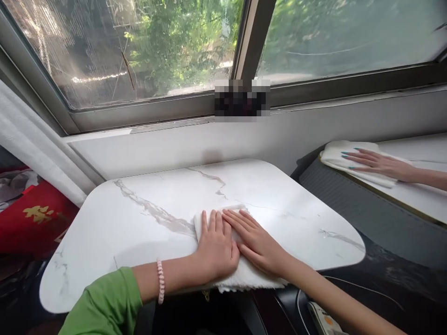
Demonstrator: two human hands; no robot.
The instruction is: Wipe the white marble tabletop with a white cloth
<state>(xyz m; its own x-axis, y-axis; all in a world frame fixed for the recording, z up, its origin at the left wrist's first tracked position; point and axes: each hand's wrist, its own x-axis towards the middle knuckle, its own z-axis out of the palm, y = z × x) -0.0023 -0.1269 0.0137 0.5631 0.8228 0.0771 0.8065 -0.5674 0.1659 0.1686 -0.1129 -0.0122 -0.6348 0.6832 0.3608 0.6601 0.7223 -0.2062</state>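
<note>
A folded white cloth (251, 278) lies on a white marble-patterned table top (167, 190), its near edge hanging over the table's front edge. My left hand (214, 251) rests flat on the cloth with its fingers stretched forward. Beside it, my right hand (260, 244) is also spread flat on the cloth, fingers angled to the far left, the two hands touching or nearly so. Neither hand grips the cloth. A green sleeve and a beaded bracelet (160, 281) are on my left arm.
At right, another person's hand (380, 163) presses a white cloth (340, 153) on a second white surface. A window (157, 104) and wall stand behind the table. A white curtain (35, 135) and a red bag (31, 218) are at left. A cable (363, 284) runs below the table.
</note>
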